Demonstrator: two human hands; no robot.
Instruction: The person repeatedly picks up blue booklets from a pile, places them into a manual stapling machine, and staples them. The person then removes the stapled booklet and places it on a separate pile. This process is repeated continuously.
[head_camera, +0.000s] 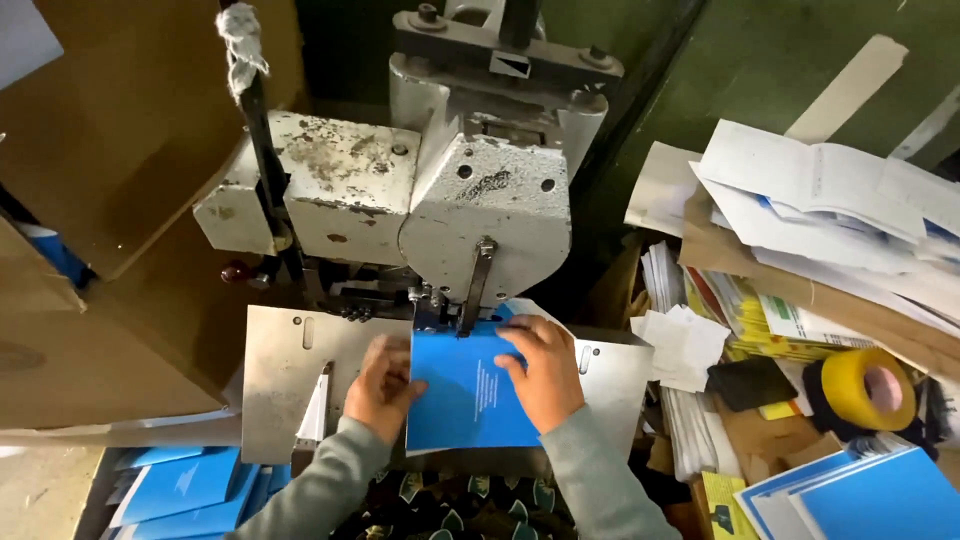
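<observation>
Under one grey stapling machine (480, 200), two hands, left (380, 385) and right (540, 370), pressing flat one blue booklet (470, 395)

Booklet (468, 395) lies on the plate (280, 380) before the machine (450, 190).

Count: 2 hands, left (381, 388) & right (541, 372). 1 blue booklet (468, 392) under them. 1 stitching machine (440, 190), 1 metal plate (285, 372). 1 yellow tape roll (862, 388), right. Blue booklets near left (190, 488): several, approx., can't count exactly. Paper stacks far right (820, 200): many.
</observation>
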